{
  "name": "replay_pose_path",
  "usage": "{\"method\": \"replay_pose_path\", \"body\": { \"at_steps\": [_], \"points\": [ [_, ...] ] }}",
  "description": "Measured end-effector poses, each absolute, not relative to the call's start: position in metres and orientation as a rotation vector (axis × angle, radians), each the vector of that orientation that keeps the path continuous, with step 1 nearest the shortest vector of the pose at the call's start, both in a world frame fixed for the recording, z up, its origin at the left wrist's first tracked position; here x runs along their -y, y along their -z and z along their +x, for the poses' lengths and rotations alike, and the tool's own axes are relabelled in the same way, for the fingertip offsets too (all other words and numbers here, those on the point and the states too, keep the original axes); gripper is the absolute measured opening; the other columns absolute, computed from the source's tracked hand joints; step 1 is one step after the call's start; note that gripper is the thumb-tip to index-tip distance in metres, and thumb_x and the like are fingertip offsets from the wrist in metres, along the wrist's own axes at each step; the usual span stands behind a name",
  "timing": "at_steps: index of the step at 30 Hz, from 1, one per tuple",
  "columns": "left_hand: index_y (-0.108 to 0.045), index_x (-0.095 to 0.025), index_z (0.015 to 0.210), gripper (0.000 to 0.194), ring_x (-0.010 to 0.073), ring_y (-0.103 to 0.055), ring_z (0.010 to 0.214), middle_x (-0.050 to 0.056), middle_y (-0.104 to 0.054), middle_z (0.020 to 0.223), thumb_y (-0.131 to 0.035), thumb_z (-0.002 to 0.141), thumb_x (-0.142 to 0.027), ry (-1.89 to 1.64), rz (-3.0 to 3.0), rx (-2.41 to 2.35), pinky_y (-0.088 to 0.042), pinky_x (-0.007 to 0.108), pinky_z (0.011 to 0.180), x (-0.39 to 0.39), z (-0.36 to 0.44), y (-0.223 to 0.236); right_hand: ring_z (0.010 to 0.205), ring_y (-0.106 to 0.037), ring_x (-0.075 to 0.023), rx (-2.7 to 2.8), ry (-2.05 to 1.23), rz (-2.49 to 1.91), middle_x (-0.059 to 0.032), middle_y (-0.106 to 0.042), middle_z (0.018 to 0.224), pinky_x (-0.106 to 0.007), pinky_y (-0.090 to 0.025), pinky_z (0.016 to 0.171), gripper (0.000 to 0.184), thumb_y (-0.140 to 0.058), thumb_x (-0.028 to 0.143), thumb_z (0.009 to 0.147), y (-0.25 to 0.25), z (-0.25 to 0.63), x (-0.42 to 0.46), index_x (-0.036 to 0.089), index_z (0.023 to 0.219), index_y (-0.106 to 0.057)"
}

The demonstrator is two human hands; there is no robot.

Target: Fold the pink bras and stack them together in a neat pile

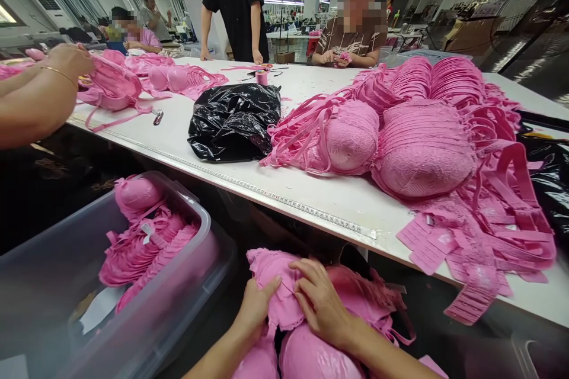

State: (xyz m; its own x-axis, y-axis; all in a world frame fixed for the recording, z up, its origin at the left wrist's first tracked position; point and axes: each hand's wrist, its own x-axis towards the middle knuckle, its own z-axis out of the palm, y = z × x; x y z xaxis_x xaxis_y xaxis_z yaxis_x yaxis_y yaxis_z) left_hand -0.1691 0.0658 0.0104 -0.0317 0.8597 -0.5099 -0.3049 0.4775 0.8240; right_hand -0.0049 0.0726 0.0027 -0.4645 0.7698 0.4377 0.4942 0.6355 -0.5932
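Note:
A pink bra (284, 308) lies spread over my lap, its padded cups (317, 355) at the bottom of the view. My left hand (258, 302) grips the bra's edge, thumb on top and the other fingers underneath. From the right, my right hand (317, 299) rests on the same piece of fabric with bent fingers, pinching at it near the middle. Whether a small thing is between those fingertips I cannot make out. More pink bra fabric (368, 296) lies bunched just right of my right hand.
A long stack of nested pink bras (422, 148) covers the white table's right side, tags hanging over the edge. A black plastic bag (235, 121) and tape measure (267, 192) lie left of it. A plastic bin (204, 219) holds bras. Another person's arms (40, 92) reach in left.

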Motion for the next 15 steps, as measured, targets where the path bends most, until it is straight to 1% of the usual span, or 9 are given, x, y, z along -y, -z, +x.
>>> {"method": "replay_pose_path", "body": {
  "at_steps": [1,3,5,6,8,12,13,15],
  "points": [
    [-0.066,-0.012,0.093,0.039,0.0279,-0.064,0.087,0.011,-0.07,0.087,-0.075,0.062,-0.034,-1.022,0.534,-1.245,-0.049,0.038,0.081,-0.066,-0.167,-0.014,0.108,-0.048,-0.0233,2.156,-0.496,-0.978,-0.0111,-0.055,0.116,-0.05,-0.038,0.096,0.016,-0.043,0.004,0.08,-0.004,-0.006,-0.071,0.018,0.082,-0.052],
    [-0.066,-0.012,0.096,0.04,0.0273,-0.064,0.09,0.011,-0.07,0.092,-0.075,0.063,-0.033,-1.026,0.49,-1.17,-0.048,0.039,0.085,-0.065,-0.162,-0.019,0.105,-0.049,-0.0229,2.131,-0.485,-1.009,-0.0106,-0.056,0.112,-0.047,-0.041,0.091,0.016,-0.044,0.005,0.081,-0.006,-0.008,-0.069,0.018,0.082,-0.051],
    [-0.066,-0.013,0.098,0.042,0.027,-0.063,0.094,0.012,-0.07,0.096,-0.077,0.06,-0.028,-1.037,0.473,-1.126,-0.047,0.038,0.087,-0.065,-0.16,-0.023,0.102,-0.05,-0.0226,2.099,-0.472,-1.039,-0.0103,-0.056,0.109,-0.044,-0.043,0.087,0.016,-0.043,0.005,0.081,-0.006,-0.01,-0.069,0.018,0.082,-0.052],
    [-0.066,-0.013,0.097,0.042,0.027,-0.063,0.094,0.011,-0.07,0.097,-0.078,0.058,-0.025,-1.05,0.476,-1.114,-0.046,0.038,0.088,-0.065,-0.159,-0.024,0.1,-0.05,-0.0224,2.099,-0.467,-1.036,-0.01,-0.056,0.108,-0.045,-0.043,0.087,0.016,-0.042,0.005,0.081,-0.006,-0.011,-0.069,0.018,0.083,-0.052],
    [-0.066,-0.013,0.093,0.04,0.0268,-0.064,0.091,0.011,-0.07,0.093,-0.079,0.056,-0.022,-1.078,0.471,-1.128,-0.047,0.038,0.087,-0.065,-0.159,-0.024,0.1,-0.049,-0.0219,2.123,-0.47,-1.009,-0.0092,-0.057,0.106,-0.046,-0.041,0.089,0.017,-0.042,0.004,0.081,-0.007,-0.012,-0.071,0.018,0.084,-0.052],
    [-0.066,-0.011,0.088,0.037,0.0262,-0.065,0.083,0.011,-0.071,0.085,-0.078,0.054,-0.022,-1.066,0.396,-1.166,-0.05,0.037,0.08,-0.065,-0.159,-0.024,0.101,-0.047,-0.0225,2.103,-0.433,-1.041,-0.0088,-0.057,0.104,-0.041,-0.042,0.085,0.014,-0.046,0.007,0.081,-0.012,-0.008,-0.072,0.018,0.08,-0.053],
    [-0.066,-0.011,0.088,0.038,0.0261,-0.065,0.083,0.01,-0.07,0.084,-0.078,0.053,-0.021,-1.064,0.384,-1.155,-0.05,0.036,0.079,-0.064,-0.159,-0.024,0.098,-0.048,-0.0223,2.087,-0.386,-1.051,-0.0082,-0.057,0.101,-0.041,-0.041,0.083,0.013,-0.047,0.007,0.081,-0.014,-0.006,-0.071,0.018,0.08,-0.054],
    [-0.065,-0.012,0.087,0.037,0.0254,-0.065,0.079,0.008,-0.07,0.081,-0.076,0.052,-0.017,-1.059,0.368,-1.12,-0.05,0.036,0.076,-0.063,-0.159,-0.024,0.085,-0.049,-0.0201,2.099,-0.297,-1.05,-0.0061,-0.058,0.089,-0.038,-0.04,0.076,0.013,-0.049,0.009,0.082,-0.016,-0.004,-0.067,0.019,0.083,-0.057]
  ]
}}
